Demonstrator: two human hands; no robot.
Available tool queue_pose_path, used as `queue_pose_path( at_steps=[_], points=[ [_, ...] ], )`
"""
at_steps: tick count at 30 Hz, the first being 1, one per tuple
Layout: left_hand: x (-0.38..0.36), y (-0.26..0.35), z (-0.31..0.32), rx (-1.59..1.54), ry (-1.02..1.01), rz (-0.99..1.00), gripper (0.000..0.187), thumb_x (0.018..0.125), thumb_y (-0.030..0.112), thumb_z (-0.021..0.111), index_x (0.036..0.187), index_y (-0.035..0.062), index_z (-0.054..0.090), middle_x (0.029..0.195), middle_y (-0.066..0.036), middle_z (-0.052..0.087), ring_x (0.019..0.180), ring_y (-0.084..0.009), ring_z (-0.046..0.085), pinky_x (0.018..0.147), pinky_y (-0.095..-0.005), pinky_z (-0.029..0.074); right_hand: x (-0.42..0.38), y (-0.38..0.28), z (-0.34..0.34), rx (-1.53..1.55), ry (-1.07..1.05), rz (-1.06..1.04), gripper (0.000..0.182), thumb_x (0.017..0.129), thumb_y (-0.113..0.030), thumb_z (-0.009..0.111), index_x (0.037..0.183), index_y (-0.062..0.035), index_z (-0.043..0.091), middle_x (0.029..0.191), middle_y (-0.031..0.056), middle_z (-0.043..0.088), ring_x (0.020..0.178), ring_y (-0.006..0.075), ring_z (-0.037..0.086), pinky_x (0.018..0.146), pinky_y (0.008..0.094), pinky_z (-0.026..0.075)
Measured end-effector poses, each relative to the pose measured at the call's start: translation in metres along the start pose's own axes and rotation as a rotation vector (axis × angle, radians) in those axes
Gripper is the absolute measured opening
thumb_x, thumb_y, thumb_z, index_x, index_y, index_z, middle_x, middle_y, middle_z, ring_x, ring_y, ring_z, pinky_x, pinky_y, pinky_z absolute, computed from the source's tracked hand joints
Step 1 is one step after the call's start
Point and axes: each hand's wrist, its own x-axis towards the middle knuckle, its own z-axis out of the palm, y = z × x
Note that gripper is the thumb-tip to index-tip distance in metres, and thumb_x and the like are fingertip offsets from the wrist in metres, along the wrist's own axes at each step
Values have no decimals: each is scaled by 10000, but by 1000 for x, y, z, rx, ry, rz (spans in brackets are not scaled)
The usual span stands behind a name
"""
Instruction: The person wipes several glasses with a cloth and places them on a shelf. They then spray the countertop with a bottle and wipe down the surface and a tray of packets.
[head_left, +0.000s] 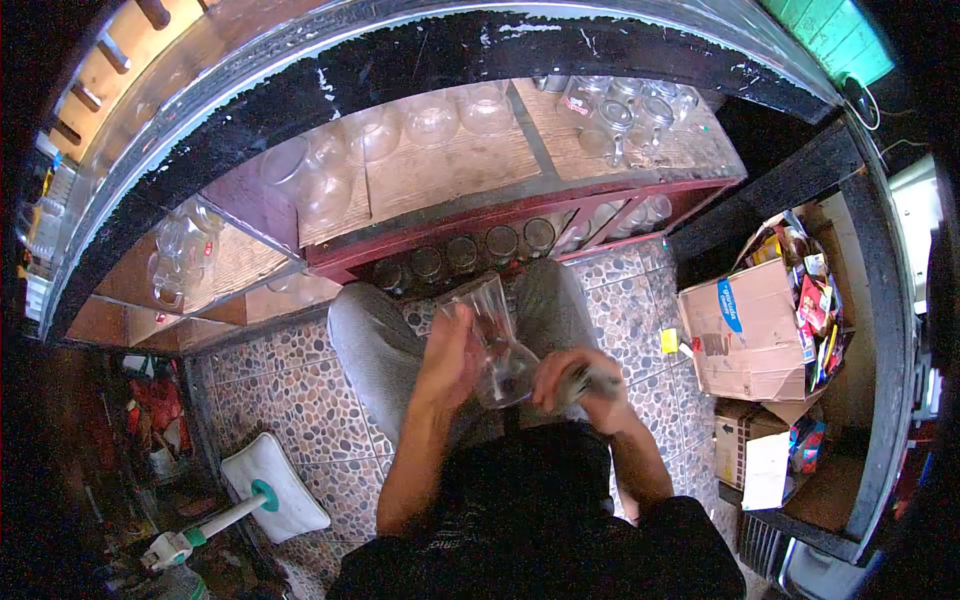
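Observation:
Over my lap, my left hand is wrapped round the side of a clear glass carafe, which has a wide mouth, a narrow neck and a rounded base. The carafe is tilted, its mouth pointing away from me. My right hand is closed at the rounded base on the right, gripping a dark grey cloth-like bundle that is smeared by motion. My knees in grey trousers are bent on both sides of the carafe.
Ahead is a wooden shelf with several round glass vessels and glass mugs. Jars stand on the lower shelf. A cardboard box of packets is at right, a flat mop at left, on pebble-patterned tiles.

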Motion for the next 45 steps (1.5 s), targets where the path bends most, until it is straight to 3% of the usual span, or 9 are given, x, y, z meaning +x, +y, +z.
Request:
queue_pose_path(
  at_steps=[7, 12, 23, 26, 28, 31, 33, 38, 45],
  points=[
    [-10, 1, 26, -101, -195, 11, 455, 1026, 404, 515, 1329, 65, 488, 1230, -124, 617, 1030, -323, 675, 867, -500, 558, 50, -14, 8, 25, 516, -386, 302, 938, -183, 598, 1165, 12, 557, 1221, 184, 635, 1206, 302, 583, 1064, 446, 422],
    [-9, -13, 15, 4, 34, 9, 468, 1031, 426, 501, 1312, 52, 498, 1181, -125, 628, 959, -245, 675, 837, -412, 581, 57, -24, 22, -626, 135, -468, 375, 874, -331, 627, 1093, -29, 601, 1259, 172, 635, 1307, 398, 505, 1105, 514, 359],
    [-9, -10, 6, 175, 48, 92, 419, 1011, 424, 558, 1196, 48, 569, 1028, -88, 662, 862, -185, 664, 730, -349, 564, 29, -26, 27, -537, -124, -348, 319, 880, -291, 606, 1070, -35, 625, 1069, 140, 690, 1075, 352, 641, 1001, 471, 430],
    [-9, -12, 8, 246, 181, 10, 401, 1009, 416, 562, 1191, 59, 572, 1039, -90, 663, 895, -211, 667, 774, -393, 561, 10, -3, 4, -253, -97, -24, 315, 867, -153, 598, 1162, -41, 597, 1112, 148, 667, 1062, 256, 643, 975, 423, 477],
    [-5, -10, 4, -163, 33, -185, 384, 1017, 390, 552, 1213, 61, 567, 1076, -99, 661, 931, -249, 667, 820, -437, 551, 9, 10, -9, 176, -47, -142, 253, 961, -174, 539, 1155, -15, 575, 1083, 161, 666, 1043, 235, 637, 960, 395, 483],
    [-13, 6, 21, -336, -161, -234, 422, 1026, 388, 528, 1282, 53, 538, 1127, -126, 658, 995, -276, 662, 863, -456, 544, 25, 8, -1, 81, 444, -273, 256, 1008, -209, 518, 1149, 3, 548, 1150, 188, 648, 1063, 274, 630, 966, 401, 478],
    [-11, 2, 23, -232, -192, -184, 446, 1030, 396, 516, 1312, 51, 518, 1159, -134, 650, 1031, -269, 655, 889, -454, 542, 47, -14, 14, -1, 466, -368, 226, 1003, -180, 516, 1158, -16, 531, 1242, 211, 616, 1141, 297, 596, 1010, 444, 451],
    [-15, -25, 8, 60, -3, 28, 497, 1038, 428, 481, 1357, 47, 488, 1213, -135, 632, 1092, -241, 640, 926, -426, 546, 59, -20, 28, -547, 171, -545, 318, 897, -183, 612, 1178, -63, 524, 1351, 217, 572, 1372, 391, 441, 1148, 512, 306],
    [-12, -11, -21, 81, 78, -79, 539, 1027, 480, 489, 1335, 38, 470, 1195, -120, 618, 966, -217, 660, 833, -363, 579, 46, -13, 39, -614, -180, -340, 443, 761, -171, 682, 1183, -91, 573, 1296, 149, 613, 1330, 372, 490, 1130, 530, 334]
  ],
)
